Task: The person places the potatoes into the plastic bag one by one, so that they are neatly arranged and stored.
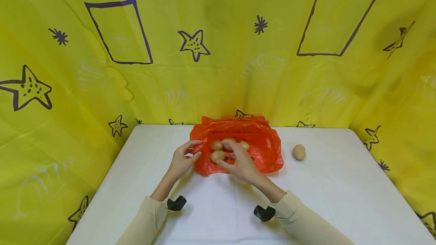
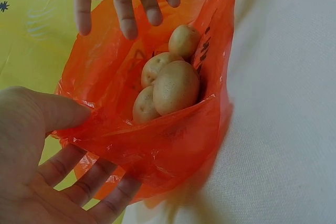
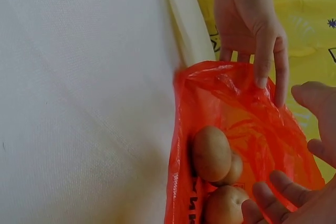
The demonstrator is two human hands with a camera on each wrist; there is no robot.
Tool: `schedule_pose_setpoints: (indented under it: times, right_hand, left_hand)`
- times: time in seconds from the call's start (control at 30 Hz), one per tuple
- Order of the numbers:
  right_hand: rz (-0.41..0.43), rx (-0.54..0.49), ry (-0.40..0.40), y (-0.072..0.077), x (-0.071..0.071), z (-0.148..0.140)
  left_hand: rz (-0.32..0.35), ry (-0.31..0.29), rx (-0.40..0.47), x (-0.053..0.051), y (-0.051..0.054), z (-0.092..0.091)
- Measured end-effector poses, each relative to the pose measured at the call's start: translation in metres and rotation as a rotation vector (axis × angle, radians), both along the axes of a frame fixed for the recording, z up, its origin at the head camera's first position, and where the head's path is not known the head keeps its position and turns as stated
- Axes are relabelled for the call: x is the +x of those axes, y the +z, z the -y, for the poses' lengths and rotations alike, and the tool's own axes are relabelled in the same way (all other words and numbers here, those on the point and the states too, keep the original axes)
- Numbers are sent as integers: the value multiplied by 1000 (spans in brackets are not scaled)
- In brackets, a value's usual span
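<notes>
A red plastic bag [image 1: 267, 150] lies on its side on the table, its mouth spread toward me. Several potatoes [image 2: 177, 87] sit clustered inside it. My left hand [image 1: 180, 162] holds the left edge of the bag's mouth, thumb inside and fingers behind the plastic, as the left wrist view shows. Over the potatoes hovers my right hand [image 1: 242, 165], its fingers spread and slightly bent, with nothing held. Part of the cluster is hidden behind that hand in the head view.
One loose potato [image 1: 299, 152] rests on the white table [image 1: 340, 184], right of the bag. A yellow curtain [image 1: 225, 82] printed with stars and shells hangs behind the table and along both sides. Each wrist carries a small black device [image 1: 264, 213].
</notes>
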State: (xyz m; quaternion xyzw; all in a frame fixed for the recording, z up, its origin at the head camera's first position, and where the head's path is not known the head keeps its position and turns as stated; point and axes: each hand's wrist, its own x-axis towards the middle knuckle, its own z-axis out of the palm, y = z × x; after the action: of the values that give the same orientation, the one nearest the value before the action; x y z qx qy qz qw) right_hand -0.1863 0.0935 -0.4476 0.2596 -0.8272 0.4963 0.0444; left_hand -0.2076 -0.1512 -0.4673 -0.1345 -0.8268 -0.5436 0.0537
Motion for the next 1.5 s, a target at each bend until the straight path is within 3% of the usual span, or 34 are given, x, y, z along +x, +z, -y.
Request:
schedule_pose_setpoints:
  times: [0.47, 0.67, 0.93, 1.23, 1.5]
  right_hand:
    - [-13, -39, 46, 15, 7, -11]
    - [-11, -5, 53, 22, 13, -20]
    - [-96, 19, 80, 28, 18, -31]
    - [-257, 101, 98, 36, 21, -55]
    - [-339, 173, 1, 39, 21, -87]
  left_hand:
    - [-27, 3, 0, 1, 2, 0]
    - [-24, -7, 25, 2, 3, 1]
    - [-24, -14, 38, 3, 3, 2]
    - [-25, -2, 36, 3, 3, 1]
    - [-17, 17, 21, 6, 6, -1]
